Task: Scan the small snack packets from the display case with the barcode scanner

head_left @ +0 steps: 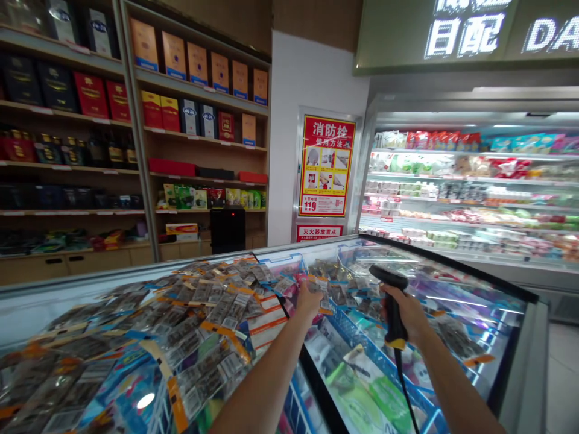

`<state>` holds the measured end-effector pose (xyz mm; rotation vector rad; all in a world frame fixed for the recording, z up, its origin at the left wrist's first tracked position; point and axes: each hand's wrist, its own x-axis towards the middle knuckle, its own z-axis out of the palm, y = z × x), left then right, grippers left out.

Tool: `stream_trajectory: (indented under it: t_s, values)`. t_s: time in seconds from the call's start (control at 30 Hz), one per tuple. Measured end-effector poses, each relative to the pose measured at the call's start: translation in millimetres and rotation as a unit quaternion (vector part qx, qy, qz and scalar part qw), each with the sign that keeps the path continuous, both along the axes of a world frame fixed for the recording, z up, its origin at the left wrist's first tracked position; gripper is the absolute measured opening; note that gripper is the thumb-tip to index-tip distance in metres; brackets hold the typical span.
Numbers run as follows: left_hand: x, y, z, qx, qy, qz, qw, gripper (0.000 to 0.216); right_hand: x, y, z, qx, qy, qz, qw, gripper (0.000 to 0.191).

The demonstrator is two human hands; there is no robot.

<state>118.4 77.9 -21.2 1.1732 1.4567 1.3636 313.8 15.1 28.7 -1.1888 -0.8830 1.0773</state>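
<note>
My right hand is wrapped round the grip of a black and yellow barcode scanner, its head up and tipped to the left, its cable hanging down. My left hand reaches forward over the freezer and is closed on a small clear packet with dark contents and an orange strip. Many similar packets lie in a loose spread on the glass to the left. Others lie between my two hands.
The chest freezer's glass lid has a black frame edge; blue wire baskets with green bags show beneath. A packet lies right of the scanner. Behind stand shelves of boxes, a red wall notice and a lit refrigerated display.
</note>
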Motion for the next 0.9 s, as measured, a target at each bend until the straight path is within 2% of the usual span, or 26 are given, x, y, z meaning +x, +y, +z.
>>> stream_trajectory:
  t_s: [0.17,0.27,0.37,0.5,0.57,0.63,0.73,0.8,0.9]
  values:
    - [46,-2,-0.6,0.001,0.087,-0.021,0.996,0.044,12,7,-12.3,-0.004,0.030,-0.001,1.000,0.023]
    - [56,-1,3.4,0.029,0.171,-0.026,0.985,0.041,16,5,-19.0,0.008,0.027,-0.010,1.000,0.026]
    - [36,-1,9.4,0.051,0.303,-0.016,0.951,0.048,17,2,-21.6,0.027,0.022,-0.004,0.999,0.028]
    - [-19,-4,13.8,0.019,0.488,0.039,0.872,0.043,13,0,-20.6,0.035,-0.002,0.002,0.999,0.028]
    - [-37,-10,14.4,-0.016,0.534,0.031,0.845,0.039,10,-1,-19.6,0.039,-0.021,0.012,0.999,0.027]
    - [-42,-17,15.9,-0.029,0.555,0.002,0.832,0.039,5,-4,-18.4,0.042,-0.029,0.030,0.998,0.028]
    - [-35,-28,21.2,-0.011,0.552,-0.021,0.834,0.035,-6,-10,-16.5,0.035,-0.029,0.054,0.997,0.029]
    - [-33,-32,24.1,0.010,0.531,0.017,0.847,0.030,-14,-14,-15.7,0.042,-0.031,0.067,0.996,0.030]
    - [-40,-33,21.7,0.024,0.458,0.098,0.883,0.026,-25,-18,-16.6,0.052,-0.035,0.087,0.994,0.032]
